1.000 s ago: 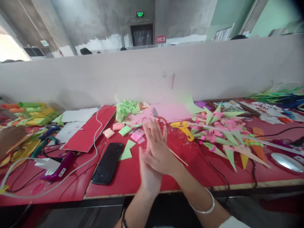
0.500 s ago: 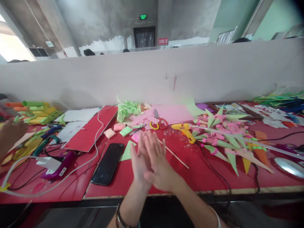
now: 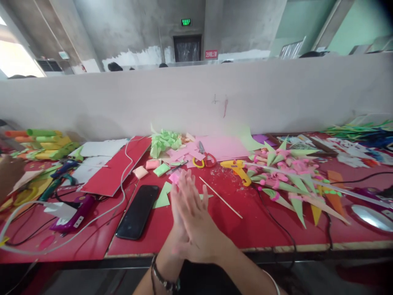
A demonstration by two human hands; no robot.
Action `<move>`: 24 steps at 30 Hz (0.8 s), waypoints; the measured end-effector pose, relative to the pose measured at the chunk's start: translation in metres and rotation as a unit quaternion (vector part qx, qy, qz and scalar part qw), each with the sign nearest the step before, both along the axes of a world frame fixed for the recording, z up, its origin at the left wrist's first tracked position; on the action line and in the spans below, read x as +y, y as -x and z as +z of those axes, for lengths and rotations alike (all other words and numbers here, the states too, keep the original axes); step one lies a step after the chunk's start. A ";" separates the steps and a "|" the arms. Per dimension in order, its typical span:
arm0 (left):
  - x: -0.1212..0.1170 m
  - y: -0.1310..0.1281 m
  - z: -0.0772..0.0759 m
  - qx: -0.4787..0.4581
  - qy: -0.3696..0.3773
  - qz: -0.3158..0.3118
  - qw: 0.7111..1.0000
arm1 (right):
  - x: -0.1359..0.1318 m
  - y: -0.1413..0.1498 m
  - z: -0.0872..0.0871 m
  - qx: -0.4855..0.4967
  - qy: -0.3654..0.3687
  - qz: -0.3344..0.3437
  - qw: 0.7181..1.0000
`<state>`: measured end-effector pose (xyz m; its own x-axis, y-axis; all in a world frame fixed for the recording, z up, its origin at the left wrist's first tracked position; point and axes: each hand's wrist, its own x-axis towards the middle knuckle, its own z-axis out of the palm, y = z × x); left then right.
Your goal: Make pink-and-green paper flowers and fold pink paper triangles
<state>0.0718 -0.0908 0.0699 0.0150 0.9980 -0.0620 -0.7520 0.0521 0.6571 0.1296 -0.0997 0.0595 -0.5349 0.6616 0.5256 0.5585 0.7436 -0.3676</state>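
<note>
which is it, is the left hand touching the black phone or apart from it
Apart: the head view shows red tabletop between the left hand and the black phone.

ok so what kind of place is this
Probably a shared craft workroom: a yellow glue gun, scissors and sheets of pink paper lie on the red tabletop. The lit green exit sign suggests a public or work building rather than a home.

A pale partition [image 3: 147, 98] lines the far edge of the red worktop [image 3: 258, 229]; behind, a green exit sign [image 3: 186, 22] glows above a dark doorway [image 3: 187, 48].
</note>
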 end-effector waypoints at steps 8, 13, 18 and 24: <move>-0.002 -0.015 -0.017 -0.111 0.111 -0.064 0.985 | 0.039 -0.012 0.000 0.064 0.034 -0.121 0.990; -0.001 -0.001 -0.015 -0.170 0.203 -0.073 0.962 | 0.046 -0.021 -0.019 0.147 0.033 -0.187 0.971; 0.003 0.003 -0.017 -0.197 0.231 -0.061 0.951 | 0.034 -0.033 -0.008 0.266 0.032 -0.151 0.952; 0.004 0.013 -0.011 -0.116 0.186 -0.018 0.975 | 0.012 -0.049 0.001 0.022 0.107 -0.044 0.993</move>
<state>0.0589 -0.0868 0.0586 0.1065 0.9057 -0.4103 -0.8719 0.2834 0.3994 0.1785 -0.0878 0.0605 -0.4496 0.8041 0.3891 0.5984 0.5945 -0.5371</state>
